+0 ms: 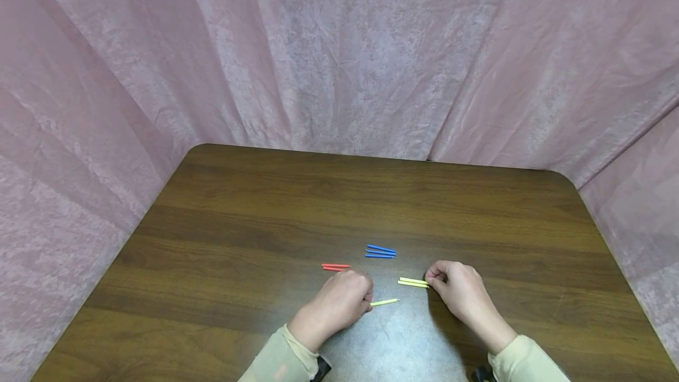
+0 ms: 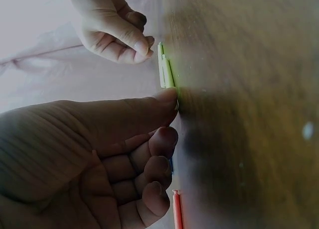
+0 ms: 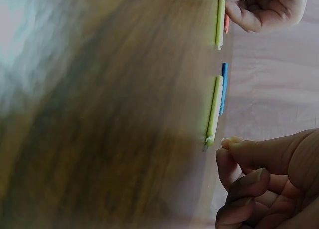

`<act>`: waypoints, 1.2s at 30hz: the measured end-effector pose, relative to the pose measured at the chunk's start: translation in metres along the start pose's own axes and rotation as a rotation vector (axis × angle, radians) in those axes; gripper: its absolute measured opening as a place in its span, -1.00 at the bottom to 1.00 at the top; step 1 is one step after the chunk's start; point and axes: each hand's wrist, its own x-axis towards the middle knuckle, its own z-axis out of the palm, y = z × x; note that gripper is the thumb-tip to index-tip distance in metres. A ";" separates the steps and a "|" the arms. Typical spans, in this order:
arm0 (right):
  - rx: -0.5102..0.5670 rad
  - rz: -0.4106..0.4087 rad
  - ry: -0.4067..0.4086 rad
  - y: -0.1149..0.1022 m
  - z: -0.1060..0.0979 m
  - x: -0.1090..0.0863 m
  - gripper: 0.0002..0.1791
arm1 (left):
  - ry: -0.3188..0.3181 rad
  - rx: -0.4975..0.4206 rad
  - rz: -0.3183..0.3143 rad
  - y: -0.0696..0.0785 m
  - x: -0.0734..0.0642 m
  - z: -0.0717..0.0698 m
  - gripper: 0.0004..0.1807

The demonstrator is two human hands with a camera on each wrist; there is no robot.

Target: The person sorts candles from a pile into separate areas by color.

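Between thumb and forefinger, my left hand [image 1: 339,299] pinches one end of a thin yellow candle [image 1: 385,302], low over the table. Two more yellow candles [image 1: 413,282] lie side by side to the right, seen almost in line in the right wrist view. My right hand [image 1: 461,289] has its thumb and forefinger tips together right beside their wick ends; the right wrist view shows a small gap and nothing in those fingers. Red candles [image 1: 336,266] lie just beyond my left hand, partly hidden by it. Three blue candles [image 1: 380,252] lie farther back.
The brown wooden table [image 1: 239,211] has rounded far corners. Pink curtains [image 1: 339,58] hang behind it and along both sides. A dark band shows at each sleeve cuff.
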 end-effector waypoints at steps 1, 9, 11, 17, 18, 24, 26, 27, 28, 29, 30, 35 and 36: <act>0.002 0.001 0.003 0.000 0.000 0.000 -0.88 | 0.005 0.002 0.003 0.000 0.000 0.000 -0.69; 0.030 0.009 0.013 -0.004 -0.001 -0.004 -0.87 | 0.057 0.037 0.034 0.001 0.000 0.000 -0.70; 0.034 0.012 0.012 -0.004 -0.002 -0.006 -0.87 | 0.061 0.040 0.033 0.001 0.001 0.000 -0.69; 0.048 0.026 0.006 -0.006 -0.003 -0.011 -0.87 | 0.056 0.018 0.020 0.002 0.003 -0.002 -0.69; 0.052 0.029 0.004 -0.006 -0.004 -0.011 -0.88 | 0.055 0.013 0.018 0.002 0.004 -0.002 -0.69; 0.073 0.045 -0.009 -0.005 -0.006 -0.016 -0.90 | 0.053 -0.007 0.015 0.003 0.006 -0.003 -0.70; 0.080 0.048 -0.011 -0.005 -0.006 -0.017 -0.90 | 0.060 -0.009 0.020 0.003 0.006 -0.003 -0.70; 0.082 0.049 -0.013 -0.005 -0.007 -0.018 -0.90 | 0.062 -0.010 0.023 0.003 0.006 -0.003 -0.70; 0.084 0.051 -0.014 -0.005 -0.007 -0.019 -0.90 | 0.065 -0.011 0.026 0.003 0.006 -0.003 -0.70; 0.086 0.053 -0.016 -0.005 -0.007 -0.019 -0.90 | 0.067 -0.015 0.026 0.004 0.006 -0.003 -0.70; 0.091 0.056 -0.019 -0.005 -0.007 -0.020 -0.90 | 0.069 -0.018 0.028 0.004 0.006 -0.003 -0.69; 0.109 0.070 -0.030 -0.005 -0.008 -0.023 -0.91 | 0.072 -0.020 0.031 0.004 0.007 -0.004 -0.71; 0.110 0.071 -0.031 -0.005 -0.008 -0.023 -0.91 | 0.073 -0.018 0.034 0.004 0.007 -0.004 -0.71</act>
